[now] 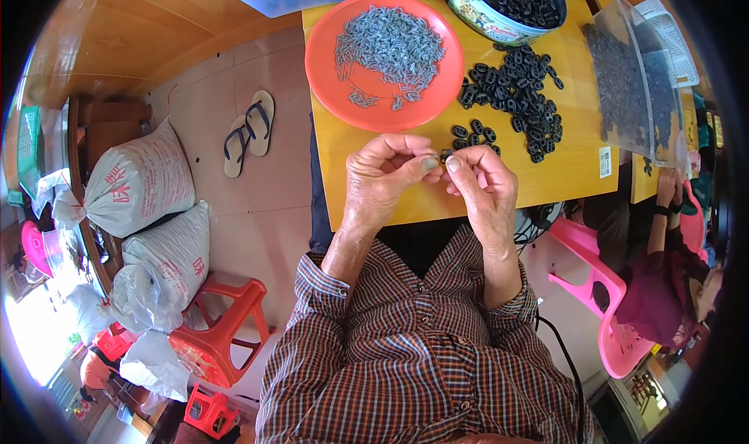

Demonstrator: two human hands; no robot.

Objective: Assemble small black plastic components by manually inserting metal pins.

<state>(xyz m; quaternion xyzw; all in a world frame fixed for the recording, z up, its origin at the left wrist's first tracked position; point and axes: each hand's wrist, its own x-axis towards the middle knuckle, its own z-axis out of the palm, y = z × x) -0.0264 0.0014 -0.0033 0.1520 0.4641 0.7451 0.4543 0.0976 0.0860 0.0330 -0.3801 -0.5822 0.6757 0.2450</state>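
Fingers (pixel 427 163) of the left hand (pixel 382 180) and the right hand (pixel 484 186) are pinched together on one small black oval link (pixel 444 156), held between both sets of fingertips above the near edge of the yellow desk (pixel 562 180). Whether a metal piece is already seated in it cannot be told; the part is too small.

Progress, as judged: work looks to be in mid-run. A loose heap of black links (pixel 519 97) lies on the desk just beyond the hands, and a round tin (pixel 499 11) behind it holds many more. The orange plate (pixel 328 62) carries a large pile of small grey metal pieces (pixel 390 47). No separate pile of finished items can be made out, so the share done cannot be stated.

Surroundings: a clear plastic bag (pixel 628 85) of dark parts stands at the right of the desk, a white basket (pixel 671 34) beyond it. A second person (pixel 671 264) sits on a pink chair (pixel 605 288) at right. Sandals (pixel 250 132), white sacks (pixel 140 182) and a red stool (pixel 222 327) occupy the floor at left. Nothing obstructs the hands.
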